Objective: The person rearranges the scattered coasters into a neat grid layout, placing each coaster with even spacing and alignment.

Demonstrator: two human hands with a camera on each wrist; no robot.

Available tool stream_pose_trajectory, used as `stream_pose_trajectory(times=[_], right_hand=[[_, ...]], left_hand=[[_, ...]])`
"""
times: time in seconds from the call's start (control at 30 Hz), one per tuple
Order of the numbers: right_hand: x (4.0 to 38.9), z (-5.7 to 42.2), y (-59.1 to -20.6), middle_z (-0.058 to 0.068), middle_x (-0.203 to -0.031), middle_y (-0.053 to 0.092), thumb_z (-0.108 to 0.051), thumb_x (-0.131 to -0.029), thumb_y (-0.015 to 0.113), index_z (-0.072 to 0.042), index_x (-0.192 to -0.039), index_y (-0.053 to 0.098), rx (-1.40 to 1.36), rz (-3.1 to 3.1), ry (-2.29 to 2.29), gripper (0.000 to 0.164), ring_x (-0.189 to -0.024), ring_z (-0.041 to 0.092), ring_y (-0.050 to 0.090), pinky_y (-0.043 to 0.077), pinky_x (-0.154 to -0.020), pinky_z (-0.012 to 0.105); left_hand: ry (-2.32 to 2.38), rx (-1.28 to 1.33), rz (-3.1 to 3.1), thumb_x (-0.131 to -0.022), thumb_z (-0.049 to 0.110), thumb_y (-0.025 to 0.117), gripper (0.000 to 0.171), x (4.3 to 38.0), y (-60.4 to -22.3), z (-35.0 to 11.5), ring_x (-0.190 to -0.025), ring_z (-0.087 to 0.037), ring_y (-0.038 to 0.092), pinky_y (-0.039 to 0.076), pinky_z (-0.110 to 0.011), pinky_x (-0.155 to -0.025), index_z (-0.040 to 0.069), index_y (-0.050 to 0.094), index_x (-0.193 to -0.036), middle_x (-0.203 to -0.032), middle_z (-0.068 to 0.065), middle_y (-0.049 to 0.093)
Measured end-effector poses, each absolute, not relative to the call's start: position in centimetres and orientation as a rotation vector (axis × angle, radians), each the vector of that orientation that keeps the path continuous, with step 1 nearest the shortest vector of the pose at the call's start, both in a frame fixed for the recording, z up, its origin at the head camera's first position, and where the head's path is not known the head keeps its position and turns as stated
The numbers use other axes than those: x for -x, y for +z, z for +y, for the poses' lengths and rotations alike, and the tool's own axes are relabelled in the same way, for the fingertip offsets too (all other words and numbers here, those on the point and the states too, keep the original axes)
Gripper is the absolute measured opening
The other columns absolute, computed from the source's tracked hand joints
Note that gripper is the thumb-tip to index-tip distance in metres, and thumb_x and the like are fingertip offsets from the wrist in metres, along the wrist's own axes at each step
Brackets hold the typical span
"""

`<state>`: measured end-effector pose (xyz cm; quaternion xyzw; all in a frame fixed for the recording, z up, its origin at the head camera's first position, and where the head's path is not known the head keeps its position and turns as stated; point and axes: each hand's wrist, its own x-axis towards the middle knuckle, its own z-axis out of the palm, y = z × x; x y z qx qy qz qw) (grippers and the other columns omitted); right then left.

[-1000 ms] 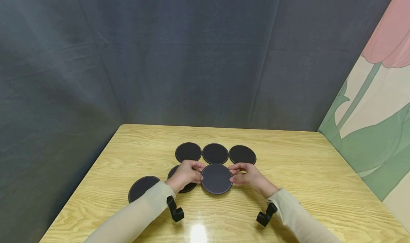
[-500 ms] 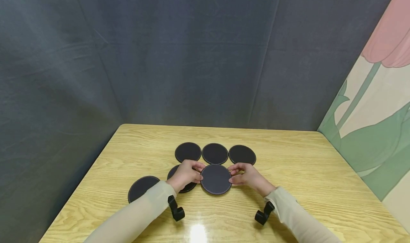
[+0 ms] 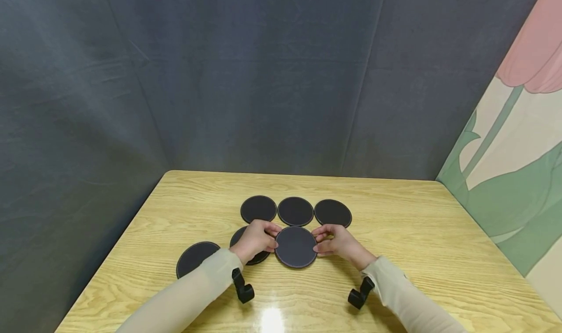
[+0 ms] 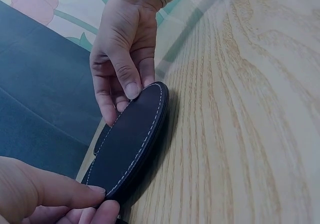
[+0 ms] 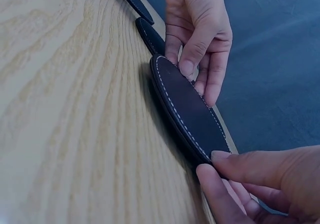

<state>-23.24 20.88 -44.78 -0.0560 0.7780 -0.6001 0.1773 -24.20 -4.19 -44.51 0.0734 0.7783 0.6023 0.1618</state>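
Both hands hold a round black coaster (image 3: 296, 247) with pale stitching round its rim. My left hand (image 3: 254, 240) pinches its left edge between thumb and fingers. On the opposite edge, my right hand (image 3: 340, 244) grips it the same way. The wrist views show the coaster (image 4: 132, 139) close over the wood, with a dark shadow under its thick, layered-looking edge (image 5: 172, 111). Just beyond it lie three more coasters in a row: left (image 3: 258, 209), middle (image 3: 295, 211) and right (image 3: 332, 212). Another coaster (image 3: 259, 258) is partly hidden under my left hand.
A further coaster (image 3: 195, 257) lies at the left, partly covered by my left sleeve (image 3: 206, 279). The wooden table (image 3: 417, 235) ends at a dark curtain (image 3: 272, 79) behind and a flower-painted wall (image 3: 518, 186) on the right.
The held coaster has shifted very slightly toward me, away from the back row. My right hand has edged a little left with it. Both hands keep their grip.
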Motion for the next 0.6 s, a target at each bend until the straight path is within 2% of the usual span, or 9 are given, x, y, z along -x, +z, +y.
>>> stream_pose_trajectory(times=[0.6], right_hand=[[23.64,20.29,-44.77,0.011,-0.092,0.055,0.016,-0.078,0.069,0.015,-0.116,0.056,0.084,2.267,-1.661,0.04,-0.069,0.012,0.063,0.061,-0.068,0.031]], left_hand=[[1.673,-0.208,2.269,-0.075,-0.017,0.065,0.04,24.45,-44.66,-4.05,-0.072,-0.017,0.061,0.06,-0.031,-0.065,-0.007,0.066,-0.114,-0.098,-0.018,0.058]])
